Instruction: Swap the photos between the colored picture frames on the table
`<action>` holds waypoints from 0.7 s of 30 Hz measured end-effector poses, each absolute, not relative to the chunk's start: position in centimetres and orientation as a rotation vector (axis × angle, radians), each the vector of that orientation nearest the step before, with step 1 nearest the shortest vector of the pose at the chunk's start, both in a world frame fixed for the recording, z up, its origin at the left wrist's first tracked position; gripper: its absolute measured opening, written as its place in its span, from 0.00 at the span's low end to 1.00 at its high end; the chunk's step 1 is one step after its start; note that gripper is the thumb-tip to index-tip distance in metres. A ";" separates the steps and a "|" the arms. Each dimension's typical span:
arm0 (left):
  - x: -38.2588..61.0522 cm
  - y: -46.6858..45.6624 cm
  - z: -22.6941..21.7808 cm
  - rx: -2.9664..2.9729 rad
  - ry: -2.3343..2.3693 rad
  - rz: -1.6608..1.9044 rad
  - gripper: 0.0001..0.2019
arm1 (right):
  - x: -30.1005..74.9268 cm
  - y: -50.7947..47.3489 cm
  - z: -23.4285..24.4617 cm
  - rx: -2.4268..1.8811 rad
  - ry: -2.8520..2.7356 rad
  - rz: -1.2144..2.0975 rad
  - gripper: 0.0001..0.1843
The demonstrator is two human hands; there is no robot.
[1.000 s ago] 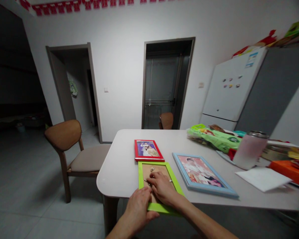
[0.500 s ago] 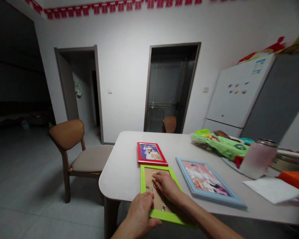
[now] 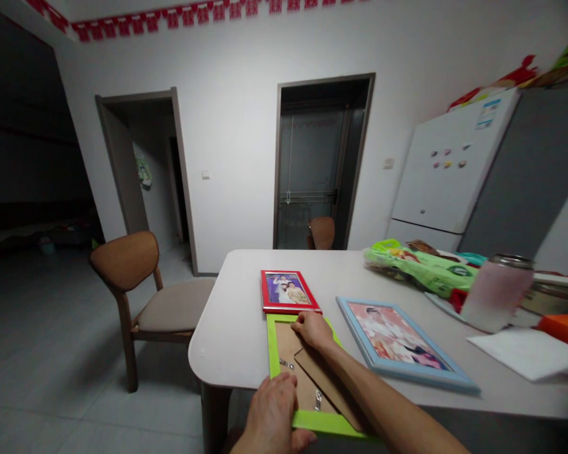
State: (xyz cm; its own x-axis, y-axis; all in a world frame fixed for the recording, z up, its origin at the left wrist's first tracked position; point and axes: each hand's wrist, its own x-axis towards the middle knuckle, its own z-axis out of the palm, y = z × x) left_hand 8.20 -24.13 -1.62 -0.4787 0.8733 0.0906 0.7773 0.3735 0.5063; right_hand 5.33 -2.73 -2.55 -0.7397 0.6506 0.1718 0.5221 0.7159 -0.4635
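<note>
A green picture frame [image 3: 271, 340] lies face down at the near edge of the white table [image 3: 236, 315], its brown backing board [image 3: 307, 378] and metal clips showing. My left hand [image 3: 272, 413] rests on the frame's near left corner, fingers curled over the edge. My right hand [image 3: 313, 329] has reached to the frame's far edge, its fingers bent on the top of the backing board. A red frame [image 3: 288, 292] with a photo lies just beyond. To the right a blue frame [image 3: 402, 343] lies face up.
A wooden chair [image 3: 142, 290] stands left of the table. On the right part of the table are a green snack bag [image 3: 421, 265], a pink jar [image 3: 495, 293], white paper [image 3: 530, 353] and an orange box [image 3: 565, 328]. A fridge [image 3: 449, 170] stands behind.
My right hand has slid from the middle of the backing board to the green frame's far edge. My left hand has shifted slightly toward me. The camera view has tilted a little.
</note>
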 end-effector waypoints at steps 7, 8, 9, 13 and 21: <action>8.0 -24.2 -0.8 1.504 2.427 0.687 0.36 | 4.9 -2.4 -1.9 -0.978 -2.483 0.683 0.13; 8.1 -24.0 -0.8 1.523 2.418 0.673 0.36 | 5.1 -2.4 -1.7 -0.940 -2.467 0.711 0.14; 8.3 -23.7 -0.7 1.555 2.402 0.654 0.35 | 5.5 -2.4 -1.4 -0.896 -2.452 0.741 0.16; 9.5 -21.8 -0.7 1.726 2.305 0.556 0.28 | 8.4 -2.2 -0.6 -0.737 -2.410 0.871 0.18; 10.2 -21.3 0.5 1.732 2.292 0.699 0.28 | 17.1 -1.0 -0.1 -0.832 -1.978 1.340 0.18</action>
State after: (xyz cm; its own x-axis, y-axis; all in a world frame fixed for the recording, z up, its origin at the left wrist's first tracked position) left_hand 10.17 -21.27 0.46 -0.3025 0.9439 0.1323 0.8571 0.2086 0.4711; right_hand 17.12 -0.96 -0.13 -0.6222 0.7717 0.1317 0.1637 0.2928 -0.9421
